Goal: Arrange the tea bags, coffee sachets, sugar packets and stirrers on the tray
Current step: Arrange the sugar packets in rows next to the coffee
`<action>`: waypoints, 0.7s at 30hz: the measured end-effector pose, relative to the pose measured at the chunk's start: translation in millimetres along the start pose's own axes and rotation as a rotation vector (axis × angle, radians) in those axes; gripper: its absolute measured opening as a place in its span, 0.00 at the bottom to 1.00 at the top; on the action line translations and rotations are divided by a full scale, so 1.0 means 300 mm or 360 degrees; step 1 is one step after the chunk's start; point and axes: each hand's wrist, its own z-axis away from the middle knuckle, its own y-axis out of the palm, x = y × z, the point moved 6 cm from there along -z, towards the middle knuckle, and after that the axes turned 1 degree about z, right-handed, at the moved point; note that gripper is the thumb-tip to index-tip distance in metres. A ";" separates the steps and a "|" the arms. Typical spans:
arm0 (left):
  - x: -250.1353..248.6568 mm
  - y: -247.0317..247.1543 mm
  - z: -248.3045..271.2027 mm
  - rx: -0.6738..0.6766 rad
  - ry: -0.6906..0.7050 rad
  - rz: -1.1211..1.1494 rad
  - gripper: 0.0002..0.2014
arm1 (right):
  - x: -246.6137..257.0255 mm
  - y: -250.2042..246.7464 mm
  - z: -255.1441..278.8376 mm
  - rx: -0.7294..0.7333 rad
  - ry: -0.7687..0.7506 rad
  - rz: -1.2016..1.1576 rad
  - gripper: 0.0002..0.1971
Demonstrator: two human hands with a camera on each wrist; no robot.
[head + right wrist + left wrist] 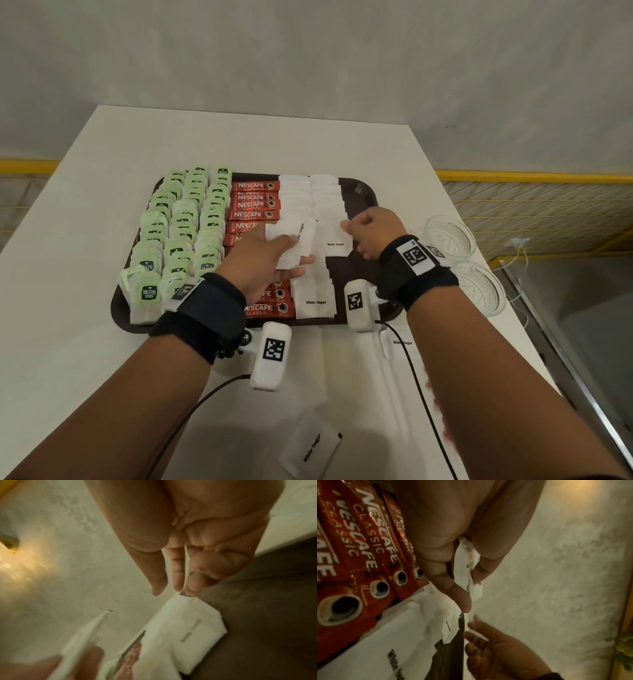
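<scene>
both hands (263, 260) (375, 233) on sugar packets (291, 246)

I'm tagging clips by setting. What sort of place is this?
Probably a staged work area rather than a home kitchen: a plain white table against a bare grey wall, with a yellow mesh railing behind it, as in a workshop or warehouse.

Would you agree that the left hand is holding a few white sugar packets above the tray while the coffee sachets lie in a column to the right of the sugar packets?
Not quite: the coffee sachets lie to the left of the sugar packets on the tray, between them and the tea bags, as the head view shows. The left hand does hold a few white sugar packets above it.
</scene>
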 end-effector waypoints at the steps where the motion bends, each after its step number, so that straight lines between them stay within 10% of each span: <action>1: 0.003 0.006 -0.002 0.0018 -0.0003 -0.0065 0.18 | 0.032 -0.008 0.021 0.0019 -0.0084 -0.0080 0.18; 6: 0.002 0.040 -0.005 0.0123 0.0036 -0.0359 0.20 | 0.132 0.002 0.097 0.0374 -0.0369 -0.0034 0.11; 21: -0.007 -0.016 0.019 -0.0126 0.0036 -0.0229 0.08 | -0.109 0.028 0.013 0.0182 0.0371 -0.0542 0.05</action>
